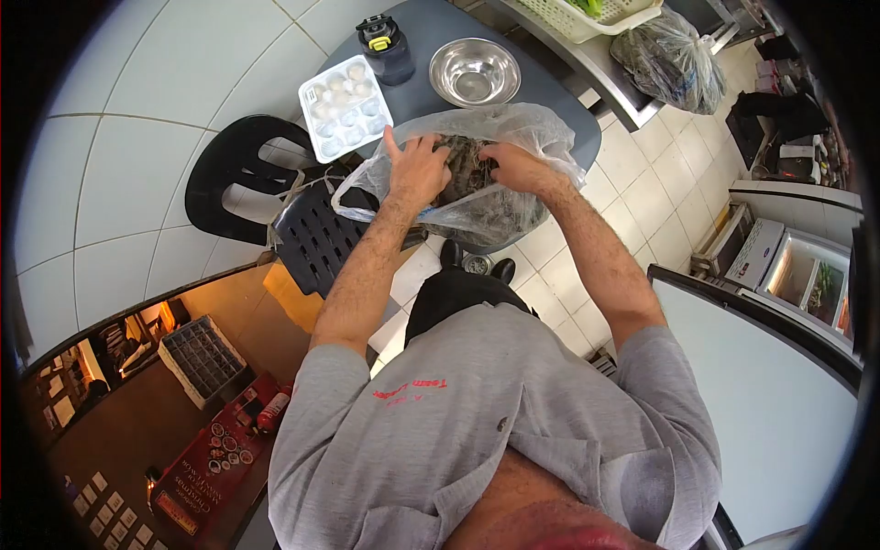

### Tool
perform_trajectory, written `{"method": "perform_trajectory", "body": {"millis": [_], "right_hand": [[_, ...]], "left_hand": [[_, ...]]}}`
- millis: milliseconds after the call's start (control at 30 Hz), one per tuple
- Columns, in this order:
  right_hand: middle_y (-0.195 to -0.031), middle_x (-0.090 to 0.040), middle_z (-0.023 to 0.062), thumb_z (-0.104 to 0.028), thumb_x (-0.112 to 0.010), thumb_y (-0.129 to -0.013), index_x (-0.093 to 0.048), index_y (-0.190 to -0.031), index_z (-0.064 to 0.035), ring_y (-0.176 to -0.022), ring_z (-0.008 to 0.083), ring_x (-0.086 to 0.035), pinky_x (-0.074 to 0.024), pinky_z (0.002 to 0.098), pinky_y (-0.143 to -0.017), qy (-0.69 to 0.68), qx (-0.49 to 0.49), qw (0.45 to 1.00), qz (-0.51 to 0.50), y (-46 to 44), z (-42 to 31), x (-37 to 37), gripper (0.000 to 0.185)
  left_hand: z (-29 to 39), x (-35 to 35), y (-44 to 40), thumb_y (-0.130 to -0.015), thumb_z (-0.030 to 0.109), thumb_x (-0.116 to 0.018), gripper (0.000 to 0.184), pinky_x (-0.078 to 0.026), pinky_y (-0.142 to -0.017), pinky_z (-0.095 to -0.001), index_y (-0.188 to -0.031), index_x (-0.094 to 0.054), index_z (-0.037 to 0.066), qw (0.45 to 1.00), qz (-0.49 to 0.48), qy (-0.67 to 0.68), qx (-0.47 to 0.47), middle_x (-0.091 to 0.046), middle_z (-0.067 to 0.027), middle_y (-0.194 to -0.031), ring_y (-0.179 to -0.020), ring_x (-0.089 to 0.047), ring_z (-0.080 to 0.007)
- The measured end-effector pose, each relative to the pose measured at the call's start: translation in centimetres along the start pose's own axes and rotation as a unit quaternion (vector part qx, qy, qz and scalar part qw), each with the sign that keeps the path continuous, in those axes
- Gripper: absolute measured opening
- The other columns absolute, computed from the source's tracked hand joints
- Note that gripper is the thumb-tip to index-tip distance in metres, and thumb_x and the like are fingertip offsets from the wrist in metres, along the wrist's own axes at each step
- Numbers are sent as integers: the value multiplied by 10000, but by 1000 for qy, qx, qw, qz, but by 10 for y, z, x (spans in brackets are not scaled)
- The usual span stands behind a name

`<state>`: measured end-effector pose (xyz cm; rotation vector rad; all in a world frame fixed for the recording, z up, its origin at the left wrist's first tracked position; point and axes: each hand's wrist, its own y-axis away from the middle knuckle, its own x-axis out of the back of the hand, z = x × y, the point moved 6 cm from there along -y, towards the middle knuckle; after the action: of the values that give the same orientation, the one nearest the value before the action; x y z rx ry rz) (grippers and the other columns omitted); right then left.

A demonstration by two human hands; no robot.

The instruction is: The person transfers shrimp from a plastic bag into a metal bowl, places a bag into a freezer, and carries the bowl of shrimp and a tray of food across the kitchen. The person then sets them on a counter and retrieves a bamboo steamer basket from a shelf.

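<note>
Your plastic bag with dark, tangled contents lies along the near edge of the bench, reaching toward its right corner. Your left hand has bent fingers, some spread; your right hand is curled at the bag's mouth. I cannot tell if either is clamped on something. If you pull toward yourself, the bag could slip over the edge; if you push it forward, it could knock the steel bowl or the tray of eggs.

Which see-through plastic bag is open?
The clear plastic bag on the grey table, with the left hand and right hand at its opening. The other clear bag, by the cream plastic basket, looks bunched shut.
</note>
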<state>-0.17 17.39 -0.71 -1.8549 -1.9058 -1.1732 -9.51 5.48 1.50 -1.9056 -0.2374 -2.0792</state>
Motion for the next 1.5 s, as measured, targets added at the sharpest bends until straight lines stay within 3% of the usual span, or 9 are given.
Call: {"method": "perform_trajectory", "body": {"millis": [233, 333, 567, 833, 900, 1000, 1100, 1233, 1500], "right_hand": [[-1172, -557, 124, -42, -656, -707, -521, -1202, -50, -1081, 248, -524, -416, 340, -930, -226, -84, 968, 74, 9, 7, 7, 513], [-1222, -515, 95, -77, -719, -662, -501, -1230, -63, -1139, 232, -472, -378, 346, -979, -252, 48, 959, 120, 26, -33, 29, 609], [-1258, -491, 69, -95, -749, -658, -481, -1265, -109, -1161, 212, -451, -375, 339, -965, -221, 154, 959, 85, 14, -47, 14, 664], [-1056, -522, 90, -67, -731, -697, -487, -1241, -134, -1054, 215, -503, -410, 346, -931, -150, 169, 954, 196, 10, -61, 32, 601], [-930, -531, 96, -63, -703, -708, -567, -1103, -115, -993, 254, -521, -435, 358, -884, -203, 130, 943, 231, 11, -51, 36, 421], [-881, -557, 97, -63, -578, -725, -619, -780, -75, -894, 312, -532, -463, 402, -768, 24, 104, 981, 160, 7, -29, 6, 70], [-889, -558, 67, -67, -589, -706, -651, -793, -106, -927, 282, -527, -461, 375, -790, 148, 106, 979, 90, 23, -38, -24, 114], [-973, -581, 5, -77, -585, -707, -674, -880, -123, -1000, 251, -496, -431, 393, -860, 199, 226, 930, 212, 6, -60, -30, 200], [-1113, -562, 29, -200, -582, -727, -660, -1019, -147, -1154, 236, -430, -364, 452, -919, 335, 110, 936, 4, -23, -64, -40, 307]], "left_hand": [[-28, 28, 4, -801, 203, -601, 312, -201, -1018, -559, -1078, -623, 62, 981, 14, 146, 129, -653, -77, -894, -826, -616, -215], [-35, 29, 11, -839, 122, -597, 263, -421, -753, -212, -1068, -595, -8, 848, -99, 493, 170, -629, -44, -929, -827, -543, -81], [-31, 41, 20, -847, 83, -590, 230, -428, -761, -241, -1053, -577, -18, 791, -104, 574, 184, -613, -19, -934, -811, -538, -86], [-24, 82, 11, -797, 104, -635, 311, -460, -733, -272, -1076, -574, -18, 897, 62, 410, 156, -634, -69, -875, -784, -568, -120], [-19, 77, 5, -804, 115, -632, 306, -464, -729, -282, -1072, -574, -19, 901, 80, 395, 163, -640, -82, -883, -780, -582, -137], [-25, 48, 3, -772, 112, -630, 269, -482, -736, -372, -1009, -588, -8, 905, 139, 358, 182, -648, -171, -876, -780, -631, -296], [-31, 21, 2, -766, 84, -639, 242, -471, -749, -382, -983, -571, 2, 899, 129, 371, 196, -601, -179, -940, -837, -597, -325], [-32, 16, 18, -745, 47, -659, 237, -447, -811, -371, -962, -569, 17, 907, 202, 326, 176, -555, -135, -999, -920, -556, -295], [-3, 19, 57, -669, 12, -681, 263, -344, -903, -406, -903, -589, 88, 956, 150, 204, 149, -508, -90, -1059, -1050, -451, -300]]}}
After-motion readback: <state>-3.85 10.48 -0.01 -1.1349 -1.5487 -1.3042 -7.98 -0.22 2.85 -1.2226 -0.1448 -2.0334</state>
